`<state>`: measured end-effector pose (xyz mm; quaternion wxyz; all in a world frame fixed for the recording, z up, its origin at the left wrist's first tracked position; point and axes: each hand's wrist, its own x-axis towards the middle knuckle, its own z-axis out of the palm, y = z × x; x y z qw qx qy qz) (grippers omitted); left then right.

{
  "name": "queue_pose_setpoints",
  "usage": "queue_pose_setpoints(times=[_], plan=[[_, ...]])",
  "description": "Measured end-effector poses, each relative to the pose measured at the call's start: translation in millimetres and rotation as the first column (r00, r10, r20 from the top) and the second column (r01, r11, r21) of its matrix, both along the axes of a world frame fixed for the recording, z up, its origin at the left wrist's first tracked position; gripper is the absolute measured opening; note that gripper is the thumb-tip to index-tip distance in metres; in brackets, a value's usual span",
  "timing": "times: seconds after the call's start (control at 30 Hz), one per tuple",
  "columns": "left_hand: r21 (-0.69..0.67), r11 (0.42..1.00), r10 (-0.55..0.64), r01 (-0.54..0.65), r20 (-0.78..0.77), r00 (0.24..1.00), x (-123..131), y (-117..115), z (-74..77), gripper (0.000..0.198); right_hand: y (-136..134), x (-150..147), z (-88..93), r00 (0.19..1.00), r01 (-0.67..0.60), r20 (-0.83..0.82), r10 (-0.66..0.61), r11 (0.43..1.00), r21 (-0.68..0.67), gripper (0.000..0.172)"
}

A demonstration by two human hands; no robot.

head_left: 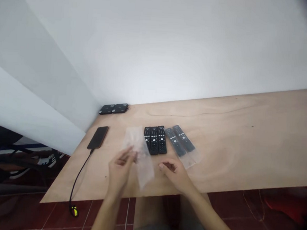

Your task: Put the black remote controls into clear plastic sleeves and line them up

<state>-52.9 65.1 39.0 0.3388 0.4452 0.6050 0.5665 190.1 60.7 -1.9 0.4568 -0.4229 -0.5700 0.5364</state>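
Observation:
My left hand (120, 170) pinches the upper part of a clear plastic sleeve (141, 159), which hangs slanted over the plywood table (219, 140). My right hand (172, 171) rests just right of the sleeve, fingers loosely curled and holding nothing. Beyond the hands lie three black remote controls (154, 140) side by side. To their right, two more black remotes (179, 140) sit angled, and they look wrapped in clear plastic, with a loose plastic end (189, 158) toward me.
A black smartphone (98, 138) lies at the table's left, its black cable (79, 176) dropping over the front edge to a yellow-and-black plug (74, 211). Two flat black devices (114, 108) sit in the back corner against white walls. A red tiled floor lies below.

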Motion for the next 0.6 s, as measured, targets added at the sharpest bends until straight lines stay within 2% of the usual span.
queue_pose_setpoints(times=[0.1, 0.17, 0.2, 0.3, 0.37, 0.43, 0.5, 0.6], plan=[[0.091, 0.995, 0.056, -0.046, -0.114, 0.992, -46.6, 39.0, 26.2, 0.064, 0.1, 2.1, 0.0, 1.0, 0.009, 0.015, -0.01, 1.0, 0.006, 0.036], [0.024, 1.0, -0.001, 0.008, -0.303, 0.953, -71.3, 66.0, 32.4, 0.067, 0.4, 2.2, -1.1, 1.0, 0.002, 0.024, -0.003, 1.0, 0.021, 0.035], [-0.002, 1.0, -0.018, 0.019, -0.35, 0.936, -80.1, 77.7, 31.3, 0.067, 0.5, 2.0, -1.8, 1.0, 0.0, 0.029, -0.001, 1.0, 0.031, 0.035], [-0.051, 0.998, -0.057, 0.037, -0.476, 0.878, -93.7, 101.9, 17.1, 0.057, 0.8, 0.9, -3.9, 0.999, 0.002, 0.041, -0.004, 0.998, 0.062, 0.033], [-0.05, 0.998, -0.055, 0.031, -0.572, 0.819, -96.4, 109.2, 5.8, 0.052, 1.0, 0.2, -5.4, 0.999, 0.006, 0.046, -0.01, 0.997, 0.076, 0.032], [-0.022, 0.999, -0.041, 0.035, -0.662, 0.748, -96.9, 112.4, -2.7, 0.055, 1.3, -0.5, -7.2, 0.999, 0.009, 0.049, -0.013, 0.996, 0.084, 0.031], [0.004, 0.996, -0.055, 0.085, -0.733, 0.678, -95.7, 115.1, -9.5, 0.061, 1.6, -1.2, -8.8, 0.999, 0.008, 0.051, -0.012, 0.996, 0.088, 0.031], [-0.031, 0.976, -0.153, 0.217, -0.806, 0.571, -90.3, 121.4, -23.2, 0.068, 1.1, -1.7, -9.6, 0.998, 0.003, 0.058, -0.008, 0.996, 0.094, 0.031]])
